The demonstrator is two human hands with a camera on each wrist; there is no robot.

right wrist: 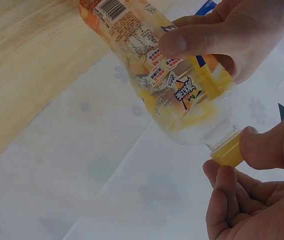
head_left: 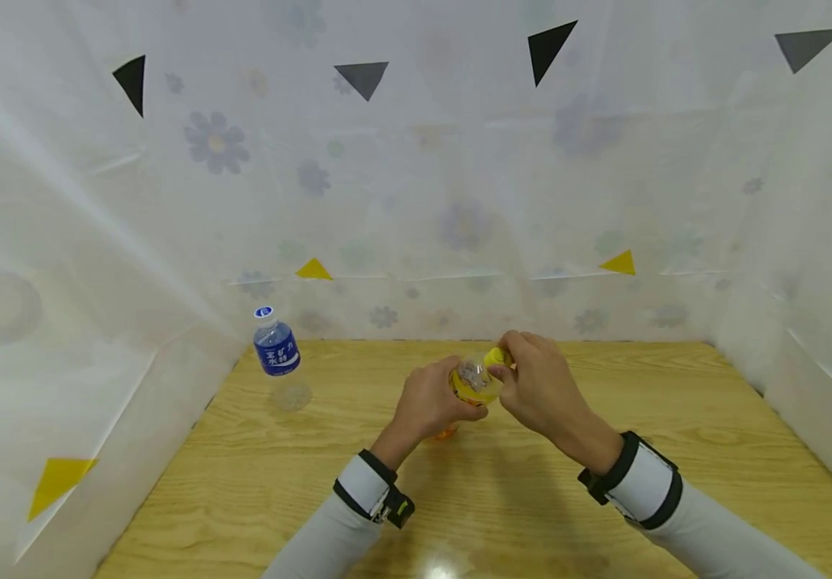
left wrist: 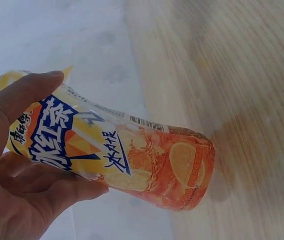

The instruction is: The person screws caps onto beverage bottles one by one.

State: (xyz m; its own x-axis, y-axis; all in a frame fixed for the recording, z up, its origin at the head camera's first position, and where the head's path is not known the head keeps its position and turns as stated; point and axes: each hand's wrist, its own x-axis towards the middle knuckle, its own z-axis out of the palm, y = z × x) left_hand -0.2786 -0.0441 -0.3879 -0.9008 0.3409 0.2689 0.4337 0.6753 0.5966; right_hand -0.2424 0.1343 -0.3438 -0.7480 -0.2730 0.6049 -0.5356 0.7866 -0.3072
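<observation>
Left hand (head_left: 426,406) wraps the iced-tea bottle (left wrist: 132,160), tilted above the desk (head_left: 676,450); right hand (head_left: 538,386) pinches its yellow cap (right wrist: 227,150). Looks empty, light, thin-walled and crushable: grip the labelled middle.

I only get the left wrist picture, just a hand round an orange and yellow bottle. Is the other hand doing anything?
Observer: Yes, the right hand pinches the bottle's yellow cap.
Visitor: Is the bottle standing on the table?
Observer: No, the left hand holds the bottle tilted above the wooden table.
Visitor: Anything else around?
Observer: A small water bottle with a blue label stands at the far left corner.
</observation>
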